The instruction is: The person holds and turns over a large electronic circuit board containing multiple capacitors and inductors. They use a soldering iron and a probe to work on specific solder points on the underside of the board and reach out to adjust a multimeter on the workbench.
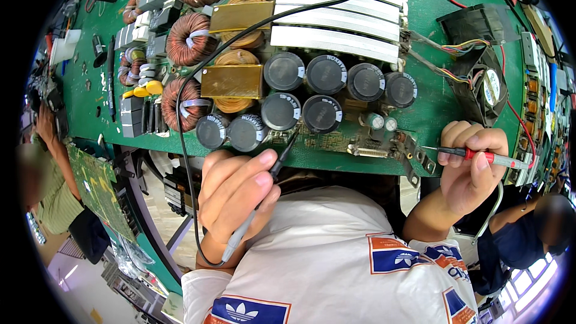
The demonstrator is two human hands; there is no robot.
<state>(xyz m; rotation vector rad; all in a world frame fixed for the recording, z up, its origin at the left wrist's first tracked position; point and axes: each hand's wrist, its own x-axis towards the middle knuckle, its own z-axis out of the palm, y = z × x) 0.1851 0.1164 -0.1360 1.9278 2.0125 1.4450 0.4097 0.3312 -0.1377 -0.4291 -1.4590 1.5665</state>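
My left hand (235, 195) is closed round a black and grey test probe (242, 232). Its tip points at the front edge of a power circuit board (327, 142), just below the round black capacitors (321, 114); whether it touches is too small to tell. In my right hand (474, 165) a red test probe (504, 161) is pinched between thumb and fingers. That probe's thin tip points left, close to the metal brackets (422, 159) at the board's front right corner. The black lead (191, 168) loops from the left probe up across the board.
Copper-wound toroid coils (191, 39) and grey blocks stand on the board's left side, silver heatsink fins (339, 18) behind. Two black fans (483, 84) with wires lie right on the green table (90, 93). Another person (57, 186) works at the left, another (516, 234) sits right.
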